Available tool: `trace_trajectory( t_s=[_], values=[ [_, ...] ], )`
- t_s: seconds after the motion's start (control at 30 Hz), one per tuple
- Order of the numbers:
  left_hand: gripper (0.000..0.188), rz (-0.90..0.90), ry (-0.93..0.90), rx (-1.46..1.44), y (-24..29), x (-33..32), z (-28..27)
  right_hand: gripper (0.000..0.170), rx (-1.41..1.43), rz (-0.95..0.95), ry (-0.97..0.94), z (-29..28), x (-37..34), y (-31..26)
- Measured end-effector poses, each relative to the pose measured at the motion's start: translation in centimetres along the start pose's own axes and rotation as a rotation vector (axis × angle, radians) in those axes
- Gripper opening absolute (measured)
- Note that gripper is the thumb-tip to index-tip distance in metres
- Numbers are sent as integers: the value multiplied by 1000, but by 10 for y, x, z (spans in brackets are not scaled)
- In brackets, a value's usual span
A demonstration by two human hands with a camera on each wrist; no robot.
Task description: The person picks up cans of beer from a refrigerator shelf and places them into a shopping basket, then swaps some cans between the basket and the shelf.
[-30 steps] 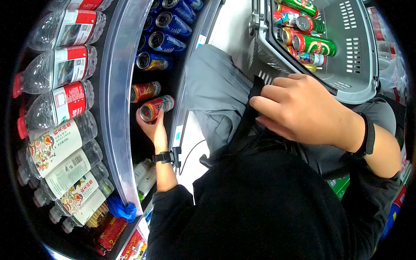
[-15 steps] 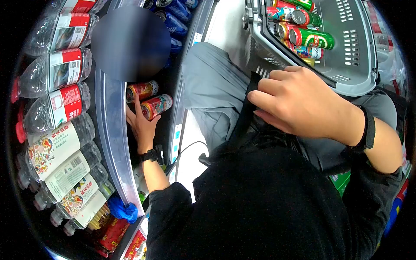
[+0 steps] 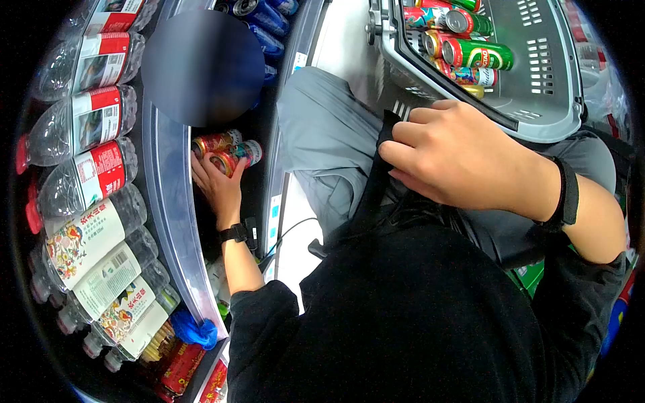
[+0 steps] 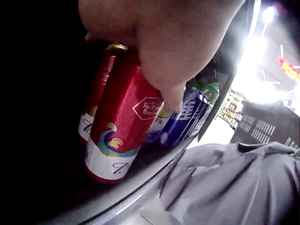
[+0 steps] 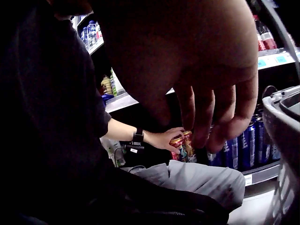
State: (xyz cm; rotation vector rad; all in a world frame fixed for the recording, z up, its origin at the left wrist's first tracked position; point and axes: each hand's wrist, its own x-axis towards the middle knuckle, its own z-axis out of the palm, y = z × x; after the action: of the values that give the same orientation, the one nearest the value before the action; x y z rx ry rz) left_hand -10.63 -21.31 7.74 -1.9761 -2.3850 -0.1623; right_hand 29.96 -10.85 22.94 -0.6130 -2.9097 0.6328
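Down in the dark lower shelf, my left hand (image 3: 220, 191) grips the upper part of a red can with a white lower band (image 4: 117, 131). Its thumb lies on one side of the can, the fingers on the other. Right beside stands a second red can (image 4: 96, 108), its top mostly covered by the hand in the left wrist view. My right hand (image 3: 463, 158) hovers over my lap near a black strap (image 3: 384, 161). In the right wrist view its fingers (image 5: 225, 105) hang loosely bent, holding nothing.
Several blue cans (image 3: 269, 43) line the same shelf. Its clear front edge (image 3: 161, 195) runs beside large water bottles (image 3: 101, 121) on the level above. A grey basket (image 3: 547, 131) with green and red cans stands at the upper right. My knee (image 3: 322, 114) is between shelf and basket.
My left hand has shifted its hold on the red can, reaching round it toward the second can. The held can has moved closer against that one. The right hand stays in place.
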Motion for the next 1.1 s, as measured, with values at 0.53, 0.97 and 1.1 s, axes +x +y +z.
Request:
trace_trajectory(
  t_s=[0.53, 0.97, 1.1],
  values=[
    [85, 78, -141, -103, -5, 15, -9, 12, -10, 4, -9, 6, -4, 2],
    [82, 24, -42, -102, -28, 45, 12, 11, -67, 26, -35, 10, -7, 3],
    [81, 56, 29, -133, -41, 60, 22, 10, -91, 32, -31, 16, -9, 4]
  ],
)
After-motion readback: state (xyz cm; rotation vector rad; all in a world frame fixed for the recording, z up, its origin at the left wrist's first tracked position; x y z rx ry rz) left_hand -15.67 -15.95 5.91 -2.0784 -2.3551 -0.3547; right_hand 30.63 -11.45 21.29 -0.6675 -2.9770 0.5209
